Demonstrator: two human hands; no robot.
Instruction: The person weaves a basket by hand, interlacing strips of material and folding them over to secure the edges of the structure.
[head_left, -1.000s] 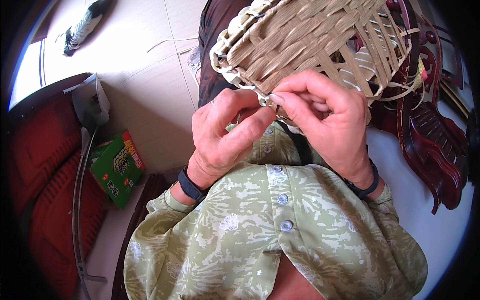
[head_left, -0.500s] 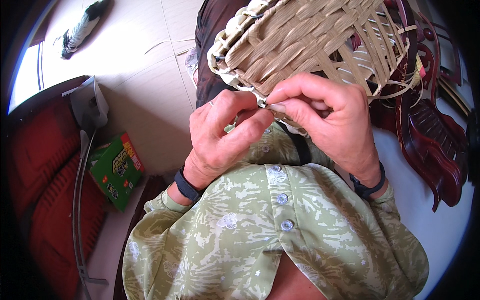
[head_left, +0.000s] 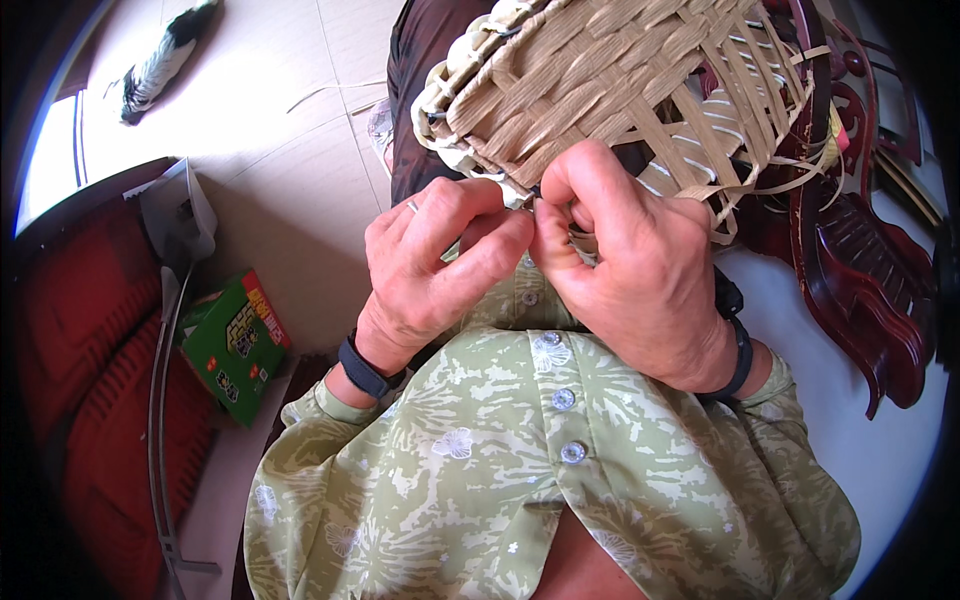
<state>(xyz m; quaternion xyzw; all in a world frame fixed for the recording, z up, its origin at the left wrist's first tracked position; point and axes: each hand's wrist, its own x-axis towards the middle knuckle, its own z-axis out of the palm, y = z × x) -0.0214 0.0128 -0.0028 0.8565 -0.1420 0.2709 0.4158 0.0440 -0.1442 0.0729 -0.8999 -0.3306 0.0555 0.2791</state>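
A tan basket of flat woven strips, with a pale looped rim, lies tilted over my dark-trousered leg. My left hand is closed at the basket's near edge, thumb and forefinger pinched on it. Beside it my right hand is curled tight, its fingertips meeting the left's at the same edge. The small piece between the fingertips is mostly hidden. Loose strips hang from the basket's right side.
Carved dark-red wooden furniture stands at the right. On the left are a red padded piece, a grey metal stand and a green box. A black-and-white object lies on the tiled floor.
My right hand has rolled over and its fingers have curled further, with the knuckles lower. My left hand and the basket have shifted slightly to the left.
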